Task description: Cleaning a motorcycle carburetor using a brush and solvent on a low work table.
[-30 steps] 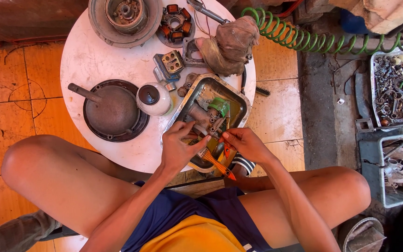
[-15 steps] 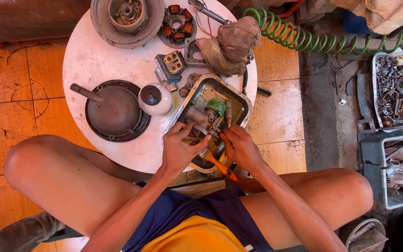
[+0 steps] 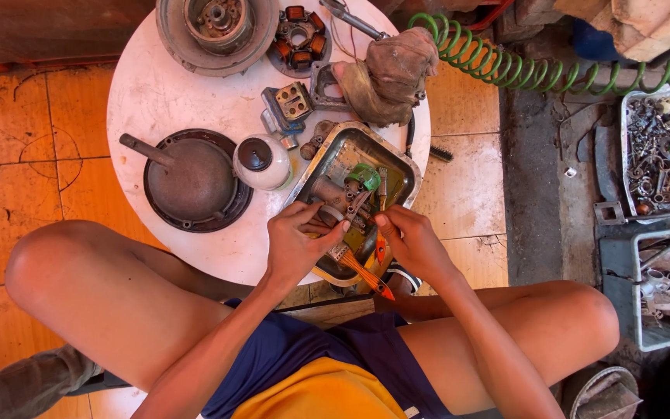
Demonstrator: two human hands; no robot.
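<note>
A dented metal tray (image 3: 399, 164) with oily engine parts sits at the near edge of a round white table (image 3: 164, 101). My left hand (image 3: 298, 244) grips a small metal part over the tray's near side. My right hand (image 3: 411, 242) is beside it, fingers pinched on the same cluster of parts. An orange-handled paintbrush (image 3: 364, 275) sticks out toward me between the two hands. A green cap (image 3: 364, 176) lies among the parts in the tray.
The table also holds a dark round cover with a shaft (image 3: 194, 181), a white cup (image 3: 262, 162), a stator coil (image 3: 299, 31), a rotor housing (image 3: 215, 27) and a dirty rag (image 3: 393, 74). A green coiled hose (image 3: 552, 74) and trays of small parts (image 3: 664, 155) lie at the right.
Both hands stay over the tray's near side; their fingers have shifted slightly on the small part. The view has drifted a little.
</note>
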